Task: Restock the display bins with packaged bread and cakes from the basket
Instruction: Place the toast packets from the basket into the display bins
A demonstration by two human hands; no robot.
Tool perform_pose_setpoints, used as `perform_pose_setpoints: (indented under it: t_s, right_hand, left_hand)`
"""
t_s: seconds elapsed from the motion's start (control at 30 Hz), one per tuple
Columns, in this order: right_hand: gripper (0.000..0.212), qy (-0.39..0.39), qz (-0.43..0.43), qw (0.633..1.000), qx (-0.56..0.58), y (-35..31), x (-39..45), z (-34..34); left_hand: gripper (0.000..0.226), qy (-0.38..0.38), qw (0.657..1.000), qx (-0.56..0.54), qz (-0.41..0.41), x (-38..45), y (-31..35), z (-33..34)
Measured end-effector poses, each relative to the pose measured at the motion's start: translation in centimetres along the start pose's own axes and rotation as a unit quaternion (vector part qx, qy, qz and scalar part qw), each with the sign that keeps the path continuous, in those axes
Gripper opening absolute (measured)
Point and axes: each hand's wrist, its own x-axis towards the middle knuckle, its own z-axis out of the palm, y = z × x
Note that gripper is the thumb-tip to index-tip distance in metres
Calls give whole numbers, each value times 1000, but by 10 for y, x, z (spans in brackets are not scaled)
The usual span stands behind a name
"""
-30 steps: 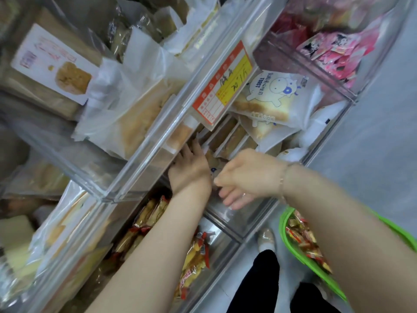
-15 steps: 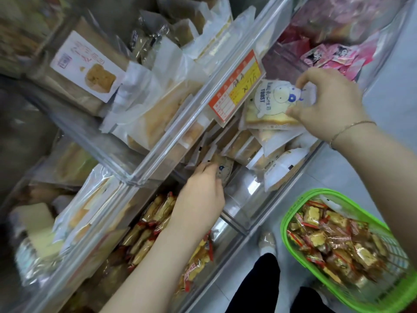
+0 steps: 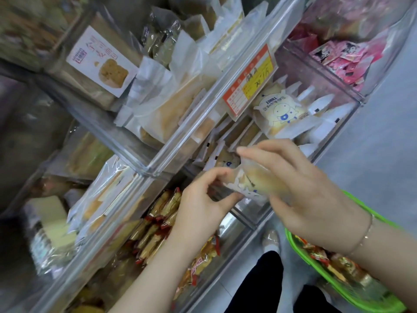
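In front of the clear display bin at the middle of the shelf, through the head camera, I see both hands meeting on one packaged toast, a soft pale loaf in a see-through wrapper with dark print. My right hand is wrapped over the top and far side of it, fingers curled around the wrapper, so that hand is clamped on the package. My left hand comes up from below and pinches the near end of the same wrapper between thumb and fingertips. The package sits just above the bin's front edge, tilted, not yet lying among the other toast packs stacked inside, one of which shows a cartoon cow face and the word TOAST. A red and yellow price tag hangs from the rail just above that bin. To the right of it, another bin holds pink packets. Below my left forearm, a lower bin is filled with red-trimmed snack bars. The green basket hangs under my right wrist, near the floor side of the frame, with small wrapped cakes inside it. A thin bracelet rings my right wrist.
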Motion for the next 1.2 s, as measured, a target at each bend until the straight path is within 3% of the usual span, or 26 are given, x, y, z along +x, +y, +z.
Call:
perform_pose_setpoints:
  t_s: [0.07,0.13,0.23,0.33,0.43,0.5,0.6,0.7,0.8,0.9,1.0,1.1,1.2]
  right_hand:
    - [88,13,82,994,64,2,-3,4]
    - [81,-8,186,976,110,4,-1,6]
    - [38,-55,238,963,114,7,4,4]
    - [17,-99,235,967,-3,6,15,-2]
    - [24,-169,209,946,-178,4,24,2]
    - [31,-205,178,929,-250,3,29,15]
    - [40,-148,178,945,-229,1,34,40]
    - [46,16,282,958,-43,-2,32,60]
    - [35,161,409,891,110,5,24,67]
    - [29,119,513,809,260,17,22,74]
    - [24,68,557,741,370,34,37,93]
    - [40,95,594,646,471,52,54,114]
    - [52,157,597,595,515,69,62,130]
  left_hand:
    - [26,17,1000,-8,-7,-6,-8,1]
    - [22,46,999,-14,-2,-11,-14,3]
    - [21,73,997,8,3,-13,-18,8]
    - [36,54,985,157,41,-11,-18,10]
    - [67,29,985,148,86,-12,-9,8]
    - [72,25,977,164,132,-12,-5,6]
    - [59,25,947,283,150,-6,-5,5]
    - [40,36,933,341,107,7,-4,7]
    - [38,47,907,412,78,20,0,13]
    - [39,18,881,472,15,36,1,18]
    - [39,-40,850,524,-33,56,1,26]
    - [61,-106,821,553,-91,74,-5,37]
    - [76,-135,802,567,-132,85,-9,44]
